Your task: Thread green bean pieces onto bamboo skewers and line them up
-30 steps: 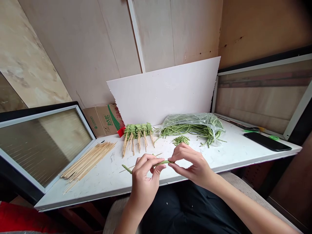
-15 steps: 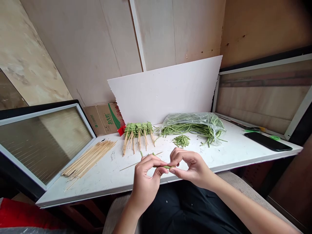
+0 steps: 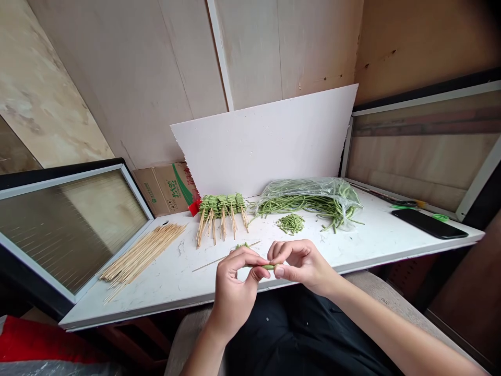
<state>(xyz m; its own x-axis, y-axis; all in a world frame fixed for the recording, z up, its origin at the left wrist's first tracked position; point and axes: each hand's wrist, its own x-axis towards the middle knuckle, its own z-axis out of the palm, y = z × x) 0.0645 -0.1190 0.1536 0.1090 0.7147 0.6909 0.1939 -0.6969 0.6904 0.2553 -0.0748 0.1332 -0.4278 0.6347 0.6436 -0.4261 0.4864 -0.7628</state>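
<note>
Pinching a green bean [image 3: 269, 267] between thumb and fingertips of left hand [image 3: 235, 279] and of right hand [image 3: 307, 265], close together, over near edge of white table [image 3: 172, 292]. Just past left fingers, lying flat: lone skewer [image 3: 209, 264]. Off to left, bunched: bare skewers [image 3: 144, 256]. Farther back: small heap of cut pieces [image 3: 290, 224]. Behind: long beans [image 3: 291, 204] in clear bag [image 3: 313, 186], near threaded skewers [image 3: 222, 205], sticks pointing nearward. At rear, upright: white board [image 3: 266, 146].
</note>
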